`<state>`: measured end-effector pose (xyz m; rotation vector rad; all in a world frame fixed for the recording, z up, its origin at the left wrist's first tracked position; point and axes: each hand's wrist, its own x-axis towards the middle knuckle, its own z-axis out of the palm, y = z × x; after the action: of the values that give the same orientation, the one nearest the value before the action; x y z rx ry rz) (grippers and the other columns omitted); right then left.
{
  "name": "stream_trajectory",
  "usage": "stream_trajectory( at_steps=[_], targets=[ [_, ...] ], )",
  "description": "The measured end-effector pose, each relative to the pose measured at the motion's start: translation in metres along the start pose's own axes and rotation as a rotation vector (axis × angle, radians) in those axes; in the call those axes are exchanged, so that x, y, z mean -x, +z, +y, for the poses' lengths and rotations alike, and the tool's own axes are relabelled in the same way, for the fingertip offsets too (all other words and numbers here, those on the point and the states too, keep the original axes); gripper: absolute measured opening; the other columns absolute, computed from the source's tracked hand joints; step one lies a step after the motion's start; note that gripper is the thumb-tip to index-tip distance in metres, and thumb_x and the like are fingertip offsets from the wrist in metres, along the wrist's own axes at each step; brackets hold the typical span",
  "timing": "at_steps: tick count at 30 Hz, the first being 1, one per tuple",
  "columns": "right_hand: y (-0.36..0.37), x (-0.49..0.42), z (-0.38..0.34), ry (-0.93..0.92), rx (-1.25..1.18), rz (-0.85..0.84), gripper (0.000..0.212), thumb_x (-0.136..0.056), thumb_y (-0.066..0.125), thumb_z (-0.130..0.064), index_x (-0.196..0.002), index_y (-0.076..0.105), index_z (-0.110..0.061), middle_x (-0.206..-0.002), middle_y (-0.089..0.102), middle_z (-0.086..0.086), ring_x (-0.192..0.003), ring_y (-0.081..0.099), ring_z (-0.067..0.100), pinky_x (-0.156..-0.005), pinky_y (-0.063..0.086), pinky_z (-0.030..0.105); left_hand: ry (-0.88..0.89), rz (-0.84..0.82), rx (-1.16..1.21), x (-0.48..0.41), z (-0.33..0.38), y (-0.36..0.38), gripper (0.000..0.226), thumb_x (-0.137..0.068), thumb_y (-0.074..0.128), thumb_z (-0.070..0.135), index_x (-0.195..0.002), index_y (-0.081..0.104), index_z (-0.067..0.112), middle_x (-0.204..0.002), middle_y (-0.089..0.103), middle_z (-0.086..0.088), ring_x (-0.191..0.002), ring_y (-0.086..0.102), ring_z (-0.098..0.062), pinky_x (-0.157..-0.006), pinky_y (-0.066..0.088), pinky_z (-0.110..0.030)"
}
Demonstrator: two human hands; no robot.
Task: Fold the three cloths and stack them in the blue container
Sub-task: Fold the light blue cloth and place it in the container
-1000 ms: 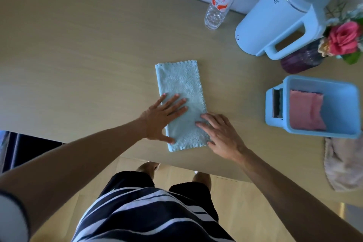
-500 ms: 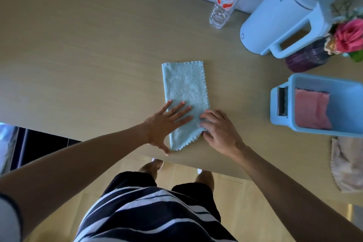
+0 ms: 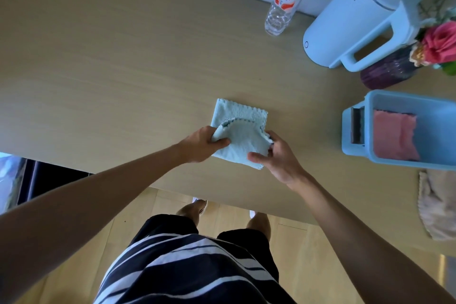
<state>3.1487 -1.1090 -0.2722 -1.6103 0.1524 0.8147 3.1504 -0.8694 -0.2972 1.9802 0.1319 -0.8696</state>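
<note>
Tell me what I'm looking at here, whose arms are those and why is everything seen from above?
A person wears a camera on their head, so you look down along their own arms. There is no machine here, only bare hands. The left hand and the right hand each pinch a side of a light blue cloth and are folding it on the wooden table. To the right stands a blue container with a pink cloth already inside. Below it lies a beige cloth, not folded yet. At the back stand a water bottle, a pale blue jug and some flowers.
</note>
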Motion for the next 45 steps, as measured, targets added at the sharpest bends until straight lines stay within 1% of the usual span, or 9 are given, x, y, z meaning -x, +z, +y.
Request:
stream_trajectory(
  at_steps=[4, 6, 13, 17, 26, 30, 33, 38, 45],
  targets=[
    [0.000, -0.015, 0.003, -0.029, 0.227, 0.156, 0.014, -0.087, 0.074, -0.020, -0.085, 0.060, -0.018, -0.060, 0.050, 0.001, -0.050, 0.043, 0.015, -0.052, 0.035, 0.028, -0.020, 0.046, 0.141, -0.005, -0.004, 0.000, 0.045, -0.089, 0.060, 0.049, -0.096, 0.066, 0.005, -0.077, 0.057, -0.007, -0.068, 0.052, -0.018, -0.063, 0.041, -0.035],
    [0.000, -0.023, 0.004, 0.000, 0.270, 0.282, 0.027, -0.090, 0.071, -0.025, -0.073, 0.050, -0.018, -0.059, 0.038, 0.001, -0.051, 0.032, 0.014, -0.049, 0.029, 0.027, -0.040, 0.115, 0.186, -0.010, -0.004, 0.000, 0.032, -0.093, 0.062, 0.038, -0.085, 0.063, 0.007, -0.070, 0.049, -0.001, -0.062, 0.044, -0.015, -0.056, 0.035, -0.028],
    [0.002, -0.054, 0.016, 0.084, 0.263, 0.424, 0.041, -0.087, 0.057, -0.050, -0.111, 0.054, -0.017, -0.088, 0.046, -0.011, -0.071, 0.042, 0.003, -0.066, 0.038, 0.022, -0.085, 0.285, 0.247, -0.021, -0.005, 0.002, 0.023, -0.091, 0.060, 0.036, -0.088, 0.061, 0.013, -0.070, 0.056, 0.000, -0.062, 0.045, -0.018, -0.059, 0.034, -0.030],
    [0.006, -0.062, 0.013, 0.039, 0.378, 0.478, 0.017, -0.096, 0.056, -0.035, -0.091, 0.041, -0.029, -0.073, 0.036, -0.018, -0.058, 0.035, 0.000, -0.055, 0.030, 0.017, -0.082, 0.383, 0.115, -0.028, -0.001, 0.005, 0.017, -0.095, 0.058, 0.030, -0.093, 0.059, 0.013, -0.071, 0.062, 0.002, -0.058, 0.048, -0.020, -0.049, 0.031, -0.025],
    [0.008, -0.070, 0.012, 0.031, 0.438, 0.613, 0.030, -0.094, 0.061, -0.030, -0.095, 0.052, -0.002, -0.072, 0.050, 0.004, -0.060, 0.043, 0.021, -0.057, 0.041, 0.038, -0.002, 0.559, -0.013, -0.026, -0.009, 0.004, 0.035, -0.090, 0.065, 0.028, -0.121, 0.053, 0.016, -0.090, 0.067, -0.002, -0.066, 0.058, -0.015, -0.058, 0.048, -0.026],
    [0.013, -0.062, 0.010, -0.096, 0.628, 0.755, 0.039, -0.093, 0.062, -0.031, -0.122, 0.052, -0.007, -0.101, 0.062, 0.007, -0.091, 0.061, 0.029, -0.081, 0.049, 0.041, 0.369, 0.722, -0.457, -0.015, -0.009, 0.004, 0.037, -0.089, 0.056, 0.017, -0.125, 0.055, 0.013, -0.112, 0.057, -0.007, -0.099, 0.056, -0.025, -0.072, 0.051, -0.040],
    [0.026, -0.053, 0.007, -0.337, 0.875, 0.772, 0.044, -0.090, 0.061, -0.028, -0.128, 0.052, -0.007, -0.116, 0.058, 0.012, -0.107, 0.055, 0.032, -0.089, 0.043, 0.042, 0.662, 0.535, -0.736, -0.021, -0.011, 0.008, 0.044, -0.092, 0.051, 0.015, -0.136, 0.054, 0.012, -0.139, 0.054, -0.011, -0.129, 0.049, -0.031, -0.101, 0.042, -0.042],
    [0.046, -0.052, 0.034, -0.297, 1.140, 0.425, 0.067, -0.100, 0.038, -0.043, -0.156, 0.025, -0.010, -0.162, 0.027, 0.012, -0.150, 0.024, 0.030, -0.119, 0.027, 0.046, 0.561, 0.274, -0.946, -0.040, -0.034, 0.015, 0.065, -0.102, 0.040, 0.040, -0.157, 0.022, 0.008, -0.166, 0.018, -0.008, -0.155, 0.010, -0.028, -0.124, 0.013, -0.052],
    [0.026, -0.053, 0.062, -0.154, 1.394, 0.328, 0.082, -0.098, 0.019, -0.065, -0.160, 0.001, -0.016, -0.169, -0.004, 0.009, -0.155, -0.002, 0.033, -0.122, 0.007, 0.059, 0.490, 0.288, -0.932, -0.043, -0.043, 0.015, 0.079, -0.099, 0.031, 0.058, -0.159, 0.011, 0.011, -0.168, 0.006, -0.009, -0.155, 0.003, -0.026, -0.123, 0.007, -0.055]
  ],
)
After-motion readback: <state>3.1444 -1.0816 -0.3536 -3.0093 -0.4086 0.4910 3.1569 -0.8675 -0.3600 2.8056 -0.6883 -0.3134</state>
